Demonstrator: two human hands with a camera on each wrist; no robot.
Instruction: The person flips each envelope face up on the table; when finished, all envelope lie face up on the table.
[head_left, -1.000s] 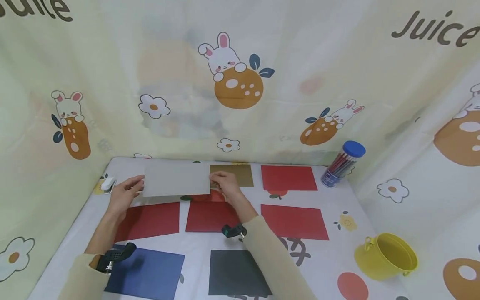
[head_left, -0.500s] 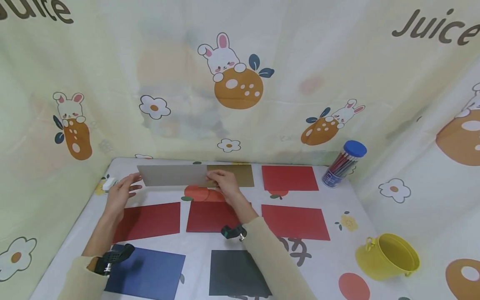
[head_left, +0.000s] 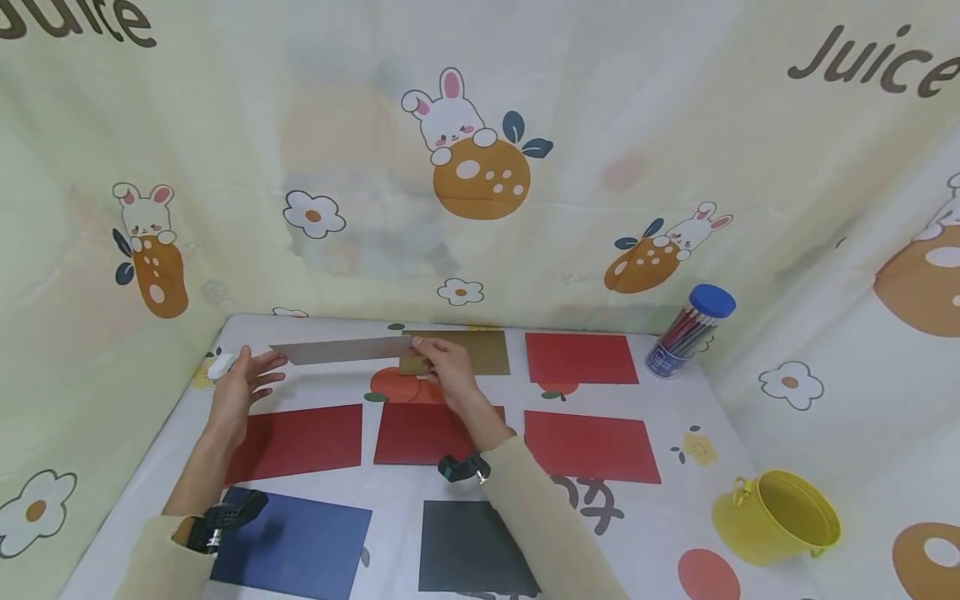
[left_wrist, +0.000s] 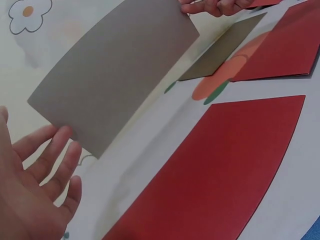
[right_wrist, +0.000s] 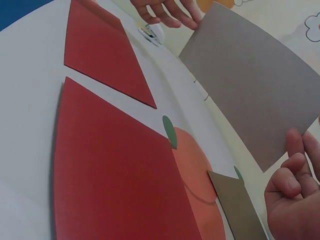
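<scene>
A grey paper sheet (head_left: 341, 351) is held up at the table's back left, tipped so the head view sees it as a thin strip; it bows slightly in both wrist views. My right hand (head_left: 448, 367) pinches its right end, with fingers curled in the right wrist view. At the other end, my left hand (left_wrist: 42, 175) touches the short edge with its fingertips, fingers spread and fairly straight, thumb apart from the sheet. An olive-brown sheet (head_left: 476, 353) lies flat beside and partly below my right hand. Red sheets (head_left: 300, 442) lie nearer, in front of both hands.
A blue sheet (head_left: 300, 542) and a dark grey-green sheet (head_left: 468, 546) lie in the front row under my forearms. A small white stapler-like thing (head_left: 220, 367) sits at the back left. A blue-lidded pencil tub (head_left: 686, 333) and a yellow bucket (head_left: 772, 517) stand at the right.
The grey sheet has tipped from a broad face toward the head view to a thin strip. Both hands stay nearly in place, and the left fingers have spread a little.
</scene>
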